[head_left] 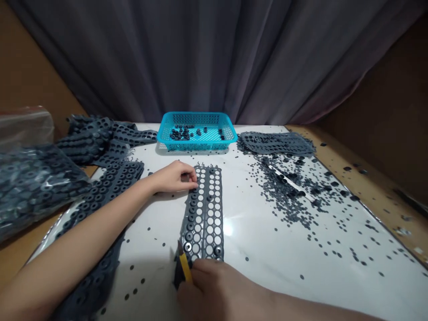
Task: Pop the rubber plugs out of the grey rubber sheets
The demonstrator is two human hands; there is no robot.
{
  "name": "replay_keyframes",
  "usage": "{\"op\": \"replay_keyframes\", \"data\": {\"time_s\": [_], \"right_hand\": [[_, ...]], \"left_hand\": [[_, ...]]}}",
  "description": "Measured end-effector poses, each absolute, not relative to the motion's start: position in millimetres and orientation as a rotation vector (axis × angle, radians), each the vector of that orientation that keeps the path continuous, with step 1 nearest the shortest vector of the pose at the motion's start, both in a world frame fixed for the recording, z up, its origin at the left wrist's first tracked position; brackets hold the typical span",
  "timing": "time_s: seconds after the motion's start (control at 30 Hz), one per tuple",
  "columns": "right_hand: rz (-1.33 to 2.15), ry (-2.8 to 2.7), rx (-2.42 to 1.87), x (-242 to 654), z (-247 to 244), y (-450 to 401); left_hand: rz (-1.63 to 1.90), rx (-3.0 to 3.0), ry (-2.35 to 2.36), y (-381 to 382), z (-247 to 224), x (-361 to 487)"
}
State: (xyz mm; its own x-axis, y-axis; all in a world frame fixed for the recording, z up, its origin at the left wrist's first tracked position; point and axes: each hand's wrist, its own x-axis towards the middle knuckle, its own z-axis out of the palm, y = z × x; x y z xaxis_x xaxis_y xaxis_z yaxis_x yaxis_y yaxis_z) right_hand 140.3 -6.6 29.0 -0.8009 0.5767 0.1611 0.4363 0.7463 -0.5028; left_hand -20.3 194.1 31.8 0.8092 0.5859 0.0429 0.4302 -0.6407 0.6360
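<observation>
A dark rubber sheet [205,214] with rows of round holes lies lengthwise in front of me, the white table showing through. Thick rubber rings [190,223] stay in its left column, with a few more elsewhere. My left hand [175,177] is at the sheet's upper left edge, thumb and forefinger pinched together; what lies between the fingertips is too small to make out. At the near end, my right hand [222,290] is closed around a yellow craft knife [185,266], its dark narrow tip pointing away beside the sheet's left edge.
A turquoise basket [197,145] holding loose rubber rings stands at the back. More sheets of rings [96,187] lie left, beside a clear bag [36,183] of dark pieces. At right are stacked holed sheets [277,142], scattered small discs [290,205] and a white strip [287,179].
</observation>
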Motion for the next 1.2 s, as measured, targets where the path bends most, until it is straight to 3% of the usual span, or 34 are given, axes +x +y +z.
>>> {"op": "replay_keyframes", "data": {"time_s": [0.13, 0.23, 0.37, 0.73, 1.0, 1.2], "right_hand": [[1.121, -2.208, -1.044, 165, 51, 31], [1.194, -1.604, -1.241, 177, 40, 77], [1.233, -1.257, -1.269, 176, 8, 115], [1.319, -1.252, -1.164, 173, -6, 113], [1.004, -1.636, -1.299, 169, 13, 109], [1.005, -1.636, -1.298, 170, 12, 109]], "left_hand": [[0.256, 2.417, 0.682, 192, 36, -19], [0.213, 2.456, 0.7, 190, 37, -18], [0.188, 2.436, 0.717, 189, 38, -20], [0.225, 2.411, 0.667, 187, 35, -18], [0.097, 2.572, 0.695, 182, 33, -16], [-0.004, 2.762, 0.742, 170, 34, -10]]}}
